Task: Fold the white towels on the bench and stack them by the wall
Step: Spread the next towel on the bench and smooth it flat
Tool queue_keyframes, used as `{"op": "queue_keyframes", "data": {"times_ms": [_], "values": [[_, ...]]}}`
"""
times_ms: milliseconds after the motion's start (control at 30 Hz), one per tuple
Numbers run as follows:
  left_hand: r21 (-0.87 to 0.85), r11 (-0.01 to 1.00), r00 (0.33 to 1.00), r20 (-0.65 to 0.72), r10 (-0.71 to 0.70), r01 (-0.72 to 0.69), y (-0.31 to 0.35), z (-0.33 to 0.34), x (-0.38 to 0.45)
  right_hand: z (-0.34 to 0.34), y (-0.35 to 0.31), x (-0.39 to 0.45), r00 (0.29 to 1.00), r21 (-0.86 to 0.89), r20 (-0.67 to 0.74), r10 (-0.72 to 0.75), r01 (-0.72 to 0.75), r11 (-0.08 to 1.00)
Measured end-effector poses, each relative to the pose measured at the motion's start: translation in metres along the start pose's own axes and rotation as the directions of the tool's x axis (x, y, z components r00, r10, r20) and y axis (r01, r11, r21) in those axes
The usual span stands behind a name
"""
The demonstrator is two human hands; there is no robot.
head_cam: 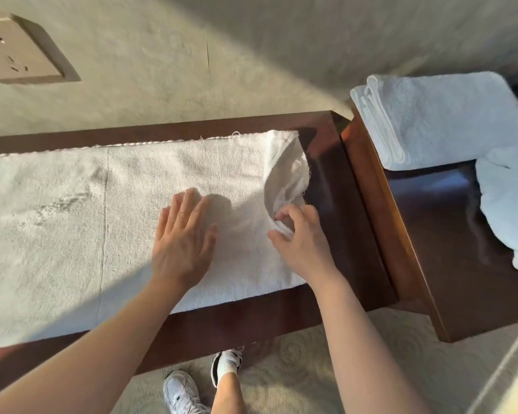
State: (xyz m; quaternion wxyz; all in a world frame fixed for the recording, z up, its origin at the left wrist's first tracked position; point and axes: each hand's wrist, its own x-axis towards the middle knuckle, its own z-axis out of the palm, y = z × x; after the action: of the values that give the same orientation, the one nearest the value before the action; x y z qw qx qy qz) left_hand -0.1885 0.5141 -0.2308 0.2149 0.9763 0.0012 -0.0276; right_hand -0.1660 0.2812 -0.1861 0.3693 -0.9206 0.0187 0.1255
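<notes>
White towel (72, 219) lies flat on bench (341, 204), cut off at 9 o'clock. Left hand (183, 237) presses it, fingers straight. Right hand (299, 237) pinches its lifted corner; fingertips partly hidden. Folded towel (431, 121) at 2 o'clock against wall (251, 55).

A dark wooden bench (335, 186) is set against a textured wall (222, 55). A socket plate (18, 52) is mounted above the bench, and pale patterned carpet (296, 369) is laid below it.

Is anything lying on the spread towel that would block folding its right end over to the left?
Only the left hand, lying flat on the spread white towel just left of the lifted end that the right hand pinches. Beyond it, the towel's surface on the dark wooden bench looks bare.
</notes>
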Motion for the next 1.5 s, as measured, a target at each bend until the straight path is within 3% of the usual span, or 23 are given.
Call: {"op": "queue_keyframes", "data": {"times_ms": [133, 233, 333, 433, 600, 700, 900, 1000, 1067, 1167, 1267, 1333, 1400, 1433, 1500], "values": [[0.196, 0.98, 0.999, 0.04, 0.019, -0.026, -0.004, 0.01, -0.002, 0.002, 0.004, 0.005, 0.997, -0.015, -0.035, 0.064, -0.064, 0.998], [0.209, 0.978, 1.0, 0.028, 0.013, -0.018, -0.004, 0.013, -0.001, -0.004, 0.001, 0.01, 0.952, 0.195, -0.041, 0.304, -0.291, 0.937], [0.185, 0.983, 1.0, 0.028, 0.008, -0.013, -0.005, 0.012, -0.002, -0.015, 0.003, 0.016, 0.923, 0.381, 0.022, 0.384, -0.363, 0.851], [0.169, 0.986, 1.0, 0.03, -0.004, -0.001, -0.004, 0.011, -0.001, -0.035, 0.02, 0.018, 0.896, 0.484, 0.157, 0.415, -0.436, 0.759], [0.141, 0.99, 0.999, 0.03, -0.013, 0.009, -0.003, 0.01, 0.0, -0.049, 0.04, 0.007, 0.772, 0.507, 0.516, 0.371, -0.624, 0.594], [0.137, 0.991, 1.0, 0.024, -0.013, 0.01, -0.002, 0.009, 0.001, -0.052, 0.038, 0.018, 0.768, 0.558, 0.552, 0.326, -0.63, 0.54], [0.162, 0.987, 0.999, 0.045, 0.001, -0.008, -0.002, 0.005, 0.001, -0.059, 0.036, 0.045, 0.873, 0.767, 0.428, 0.232, -0.487, 0.419], [0.168, 0.986, 0.998, 0.062, -0.003, -0.007, -0.002, 0.004, 0.002, -0.057, 0.028, 0.057, 0.853, 0.753, 0.398, 0.338, -0.514, 0.41], [0.171, 0.985, 0.998, 0.069, 0.001, -0.013, -0.002, 0.004, 0.002, -0.054, 0.027, 0.066, 0.846, 0.747, 0.34, 0.41, -0.508, 0.429], [0.174, 0.985, 0.997, 0.077, 0.001, -0.014, -0.001, 0.003, 0.002, -0.049, 0.024, 0.077, 0.865, 0.697, 0.236, 0.442, -0.468, 0.543], [0.178, 0.984, 0.997, 0.082, 0.0, -0.015, -0.001, 0.002, 0.003, -0.041, 0.021, 0.087, 0.865, 0.642, 0.214, 0.453, -0.474, 0.603], [0.173, 0.985, 0.996, 0.085, 0.004, -0.018, 0.0, 0.002, 0.003, -0.036, 0.016, 0.092, 0.897, 0.46, 0.133, 0.421, -0.433, 0.775], [0.165, 0.986, 0.996, 0.088, 0.003, -0.017, -0.001, 0.001, 0.002, -0.037, 0.016, 0.095, 0.937, 0.169, -0.015, 0.349, -0.342, 0.925], [0.16, 0.987, 0.996, 0.086, 0.003, -0.017, 0.0, 0.002, 0.002, -0.04, 0.018, 0.094, 0.944, 0.09, -0.074, 0.323, -0.316, 0.944], [0.157, 0.988, 0.997, 0.083, 0.005, -0.018, 0.0, 0.002, 0.003, -0.046, 0.023, 0.091, 0.933, 0.116, -0.115, 0.34, -0.328, 0.938]]}}
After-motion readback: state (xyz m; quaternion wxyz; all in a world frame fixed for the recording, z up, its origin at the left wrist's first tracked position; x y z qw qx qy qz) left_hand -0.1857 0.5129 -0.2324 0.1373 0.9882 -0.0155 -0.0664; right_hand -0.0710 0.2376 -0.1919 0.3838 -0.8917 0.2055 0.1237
